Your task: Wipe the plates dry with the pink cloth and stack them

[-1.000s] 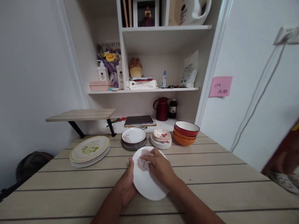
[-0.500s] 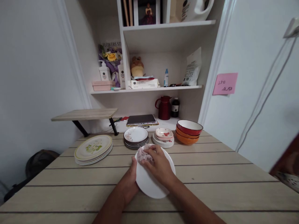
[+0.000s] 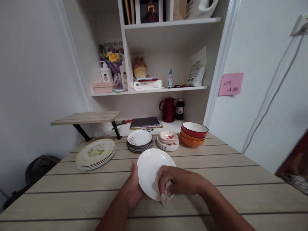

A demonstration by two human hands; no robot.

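A plain white plate [image 3: 149,165] is tilted up toward me above the wooden table, held at its left edge by my left hand [image 3: 133,189]. The thumb lies along the rim and the other fingers are hidden behind the plate. My right hand [image 3: 179,180] is closed around a crumpled pale cloth [image 3: 164,197], pressed against the lower right part of the plate. Part of the cloth hangs over the plate's lower rim. Just behind the plate stand a stack of dark-rimmed floral plates [image 3: 139,138] and small white plates [image 3: 167,146] topped by pink square dishes [image 3: 169,136].
Oval plates with a green pattern [image 3: 96,152] are stacked at the left, before a small raised wooden shelf [image 3: 85,117]. Red and orange bowls [image 3: 193,134] are nested at the back right. A red jug [image 3: 168,110] and a dark bottle [image 3: 179,109] stand behind.
My right hand has moved the cloth from the plate's upper left down to its lower right edge. The left hand still holds the plate, which has shifted slightly left.
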